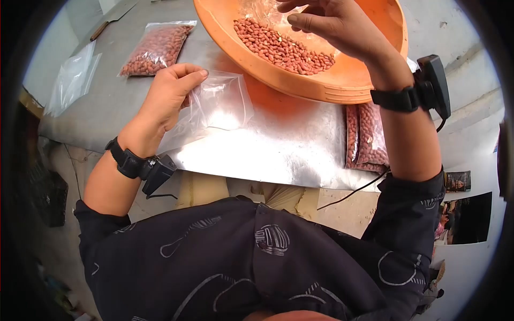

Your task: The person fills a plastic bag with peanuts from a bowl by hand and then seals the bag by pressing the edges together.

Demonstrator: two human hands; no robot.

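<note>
Between the thumb and fingers of my left hand [170, 93] is the edge of a clear plastic bag [227, 101], which hangs flat over the metal table. My right hand [329, 21] is over the orange basin [300, 88], its fingers apart and nothing visible in them. Reddish peanuts [284, 51] lie in the basin, with clear plastic [262, 12] behind them. A filled bag of peanuts [158, 48] rests left of the basin, beyond my left hand.
More filled peanut bags [369, 136] lie at the table's front right, partly under the basin. Flat clear bags [72, 80] and a knife [110, 22] are at the left of the metal table [267, 152]. A dark cable hangs by the front edge.
</note>
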